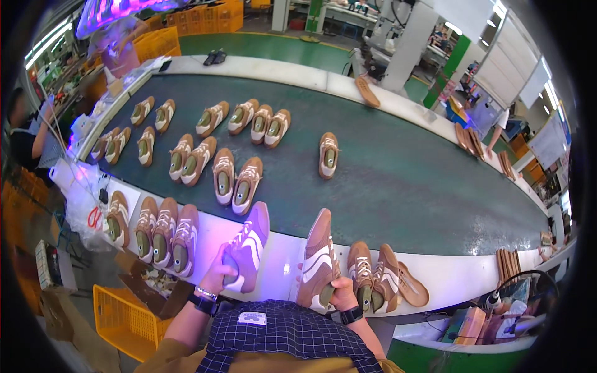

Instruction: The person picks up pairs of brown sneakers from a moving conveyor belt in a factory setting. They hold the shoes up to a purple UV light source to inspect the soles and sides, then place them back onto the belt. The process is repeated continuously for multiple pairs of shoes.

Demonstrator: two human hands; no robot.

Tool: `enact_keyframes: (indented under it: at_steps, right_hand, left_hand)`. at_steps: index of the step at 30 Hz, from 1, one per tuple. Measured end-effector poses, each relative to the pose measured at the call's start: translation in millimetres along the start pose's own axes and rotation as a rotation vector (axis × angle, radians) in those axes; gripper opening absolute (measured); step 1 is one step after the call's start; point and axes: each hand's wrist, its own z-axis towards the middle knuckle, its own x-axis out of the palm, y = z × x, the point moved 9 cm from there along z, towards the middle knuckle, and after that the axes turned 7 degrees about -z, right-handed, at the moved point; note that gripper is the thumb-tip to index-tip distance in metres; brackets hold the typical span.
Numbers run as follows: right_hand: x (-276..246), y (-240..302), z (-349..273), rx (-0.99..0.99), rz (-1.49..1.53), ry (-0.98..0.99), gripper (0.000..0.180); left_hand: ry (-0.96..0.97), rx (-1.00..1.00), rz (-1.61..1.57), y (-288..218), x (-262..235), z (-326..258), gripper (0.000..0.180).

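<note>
My left hand (217,272) is closed on the heel end of a brown sneaker (254,245) with white side stripes, tinted violet by a light. Its toe points away from me over the white ledge (283,255). My right hand (342,294) grips a second brown sneaker (319,252) by its heel, tilted so its striped side shows. To the right of it, a pair of sneakers (360,270) stands on the ledge beside a loose tan sole (413,285). Several more sneakers (165,227) are lined up left of my left hand.
Across the ledge runs a dark green conveyor belt (398,205) carrying several sneakers (247,184), mostly at its left. Stacked soles (508,264) stand at the right. A yellow crate (127,323) and cardboard box (155,286) sit low left. Another person's arm (495,138) reaches toward the far-right edge.
</note>
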Motion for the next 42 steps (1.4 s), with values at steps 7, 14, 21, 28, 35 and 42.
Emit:
enact_keyframes:
  at_steps: [7,14,21,28,35,42]
  right_hand:
    - [23,27,-32,-0.044,-0.051,-0.003,0.084]
    - [52,38,-56,-0.081,-0.097,-0.090,0.083]
    - [58,34,-58,-0.081,-0.100,-0.099,0.084]
    - [65,18,-35,0.080,-0.191,0.017,0.091]
    - [106,1,2,0.166,-0.238,0.106,0.105]
    - [117,-19,36,0.244,-0.239,0.158,0.109]
  left_hand:
    - [0.415,-0.100,-0.048,-15,83,-15,0.089]
    - [0.484,-0.130,0.023,-10,97,-21,0.086]
    - [0.448,-0.118,-0.058,-6,90,-30,0.086]
    - [0.386,-0.075,-0.172,-9,55,-43,0.090]
    - [0.271,-0.020,-0.225,-19,1,-60,0.097]
    - [0.195,0.042,-0.206,-37,-29,-66,0.090]
